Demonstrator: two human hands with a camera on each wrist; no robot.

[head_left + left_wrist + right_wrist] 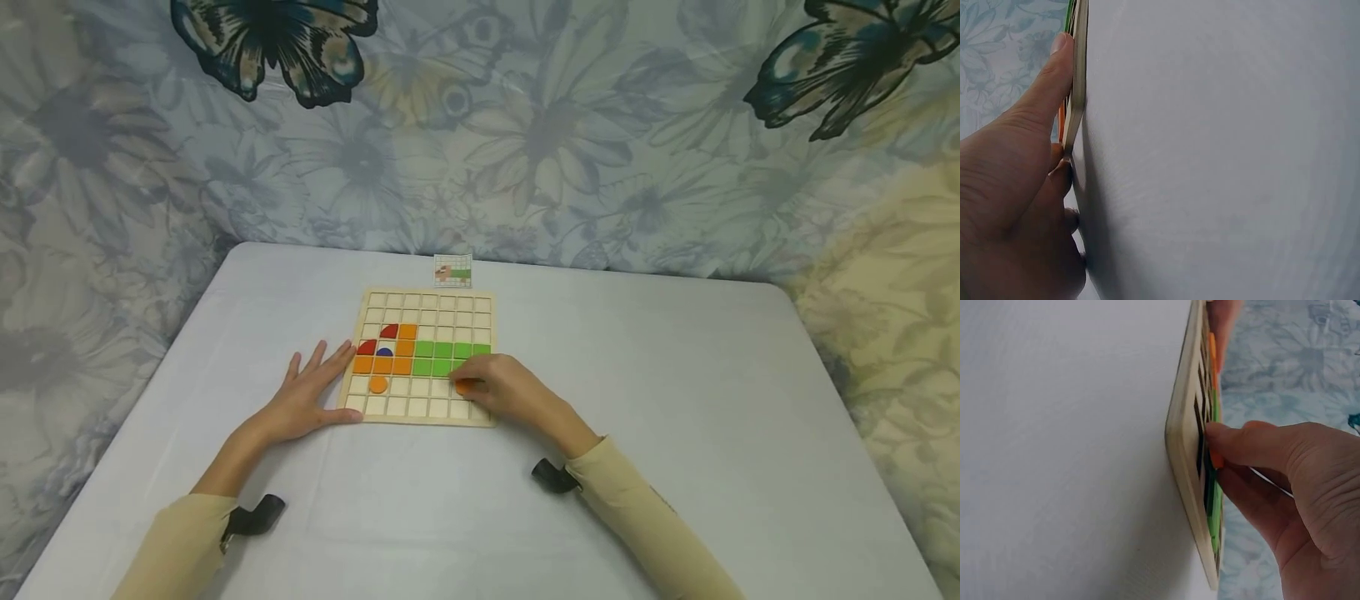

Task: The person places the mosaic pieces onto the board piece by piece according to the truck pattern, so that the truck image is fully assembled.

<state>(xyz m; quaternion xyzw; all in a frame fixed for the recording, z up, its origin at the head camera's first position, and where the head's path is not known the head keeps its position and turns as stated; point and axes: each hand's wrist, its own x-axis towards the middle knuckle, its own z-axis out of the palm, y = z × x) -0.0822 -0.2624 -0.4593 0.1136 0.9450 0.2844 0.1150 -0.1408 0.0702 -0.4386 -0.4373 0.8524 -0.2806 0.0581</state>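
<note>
A wooden grid board (427,410) lies on the table with coloured tiles set in its cells. Green square tiles (443,350) form two rows on its right, and orange square tiles (382,365) run to their left. Two red quarter-round tiles (388,332) and a blue half-round tile (384,352) sit at the upper left of the pattern. An orange round tile (378,384) lies below. My right hand (510,390) pinches another orange round tile (1216,457) over the lower right cells. With fingers spread, my left hand (303,400) touches the board's left edge.
A small printed card (453,272) with a coloured grid pattern lies behind the board. The white cloth-covered table (660,375) meets a flowered backdrop (540,150) at its far edge. Black wrist devices (257,515) sit by both sleeves.
</note>
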